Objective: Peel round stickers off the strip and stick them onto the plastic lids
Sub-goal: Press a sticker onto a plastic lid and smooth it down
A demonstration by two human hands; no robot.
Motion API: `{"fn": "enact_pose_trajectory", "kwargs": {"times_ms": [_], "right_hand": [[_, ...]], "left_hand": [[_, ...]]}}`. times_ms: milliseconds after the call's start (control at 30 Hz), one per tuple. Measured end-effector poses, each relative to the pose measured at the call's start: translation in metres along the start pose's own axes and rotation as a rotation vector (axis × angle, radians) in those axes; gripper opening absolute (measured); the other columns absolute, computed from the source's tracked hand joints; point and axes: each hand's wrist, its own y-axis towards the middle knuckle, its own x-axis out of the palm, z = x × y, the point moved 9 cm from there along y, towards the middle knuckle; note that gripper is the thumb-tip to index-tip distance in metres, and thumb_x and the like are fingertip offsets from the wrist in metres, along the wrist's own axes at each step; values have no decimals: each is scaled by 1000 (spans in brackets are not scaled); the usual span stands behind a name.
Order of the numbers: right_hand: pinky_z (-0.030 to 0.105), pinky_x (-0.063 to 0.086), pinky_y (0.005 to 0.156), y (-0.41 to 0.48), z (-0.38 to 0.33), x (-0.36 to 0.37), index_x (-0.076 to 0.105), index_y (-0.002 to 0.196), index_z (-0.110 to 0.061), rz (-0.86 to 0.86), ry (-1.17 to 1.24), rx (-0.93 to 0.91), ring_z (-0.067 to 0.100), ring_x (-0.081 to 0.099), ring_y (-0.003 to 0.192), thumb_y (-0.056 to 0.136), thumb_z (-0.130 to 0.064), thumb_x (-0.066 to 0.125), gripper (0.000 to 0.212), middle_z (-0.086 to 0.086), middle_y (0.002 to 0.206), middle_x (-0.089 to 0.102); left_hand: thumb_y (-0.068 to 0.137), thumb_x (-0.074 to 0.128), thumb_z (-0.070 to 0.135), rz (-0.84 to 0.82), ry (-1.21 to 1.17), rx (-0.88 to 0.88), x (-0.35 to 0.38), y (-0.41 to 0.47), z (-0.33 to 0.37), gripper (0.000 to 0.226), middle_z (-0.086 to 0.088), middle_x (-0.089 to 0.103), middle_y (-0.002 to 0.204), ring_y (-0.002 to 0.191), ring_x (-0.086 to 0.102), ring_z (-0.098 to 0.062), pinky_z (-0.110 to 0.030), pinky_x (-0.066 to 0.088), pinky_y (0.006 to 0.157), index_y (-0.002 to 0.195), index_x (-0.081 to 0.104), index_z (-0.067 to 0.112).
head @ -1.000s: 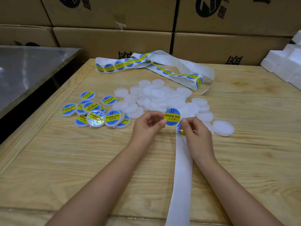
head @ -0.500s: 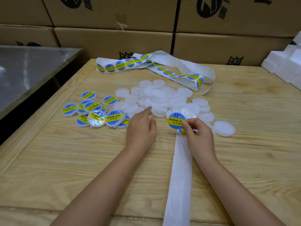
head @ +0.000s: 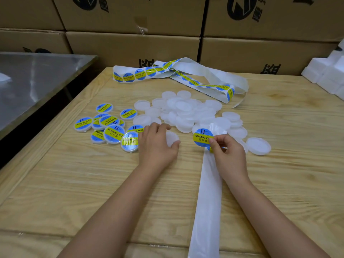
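Sticker (head: 202, 137): round, blue with a yellow band, "SOLDERING PASTE"; held at the front edge of the plain lids.
Right hand (head: 228, 153): fingertips pinch the sticker's right edge.
Strip (head: 208, 202): white backing, under the right hand.
Left hand (head: 157, 144): fingers curled round a blank lid (head: 172, 138) on the table (head: 93, 183).
Plain lids (head: 188, 110): translucent white heap.
Labelled lids (head: 109, 127): cluster at left.
Boxes (head: 134, 47): closed cardboard, contents hidden.

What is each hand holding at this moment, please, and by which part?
The right hand pinches the peeled sticker at its lower right edge; the left hand grips a blank lid by its rim.
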Motion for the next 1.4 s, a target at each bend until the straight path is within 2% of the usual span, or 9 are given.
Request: {"fn": "enact_pose_trajectory", "kwargs": {"times_ms": [100,233,333,467,667,767,867,1033,1400], "right_hand": [[6,38,60,0,0,0,59,75,-27,0,-1,0,-6,52,64,89,-19,62,17,-16,73,61],[8,39,61,0,-1,0,60,76,-26,-3,3,-5,-4,52,65,89,-19,62,15,-15,73,62],[8,39,61,-1,-2,0,59,74,-28,4,18,-3,-1,53,67,89,-19,62,18,-15,74,62],[14,41,65,-1,-2,-1,59,74,-26,13,55,11,5,53,69,90,-18,61,18,-14,73,61],[21,42,67,-2,-6,0,59,73,-25,2,115,20,1,52,67,91,-15,60,20,-14,71,60],[24,41,69,-3,-7,1,59,72,-24,-18,131,29,6,52,68,90,-14,61,21,-14,70,59],[22,41,70,-4,-8,4,60,72,-23,-52,132,32,9,53,70,89,-13,62,20,-11,72,60],[20,40,69,-5,-8,7,61,71,-24,-82,99,35,8,54,73,88,-13,63,19,-7,78,63],[26,42,79,-5,-8,8,62,67,-23,-100,94,29,9,56,82,86,-10,65,23,-3,85,61]], "left_hand": [[72,64,58,-47,161,-40,2,2,-10,58,-1,58,110,108,48,-25,-32,20,85,114,58,19],[73,65,54,-108,55,-2,6,2,-5,55,3,60,112,109,50,-19,-30,19,90,118,57,22],[72,71,42,-165,-111,37,10,0,2,55,4,55,116,112,51,-14,-28,25,93,122,55,26],[69,79,17,-259,-523,45,6,-3,13,61,5,48,116,101,55,-11,-28,49,87,123,55,32],[75,66,-14,-505,-1025,-161,23,-12,20,70,-1,54,125,96,66,-17,-29,54,83,128,48,28],[81,60,-14,-557,-1057,-241,30,-15,18,62,-5,54,130,93,66,-16,-36,52,91,135,44,13],[85,56,-12,-595,-1114,-272,34,-18,19,51,-11,61,120,79,68,-20,-32,55,82,132,47,5],[84,58,-11,-636,-1216,-280,35,-21,25,44,-11,62,114,80,70,-20,-26,58,67,117,56,17],[90,46,-12,-668,-1295,-285,35,-23,29,38,-12,65,110,85,70,-22,-30,58,72,116,57,13]]}}
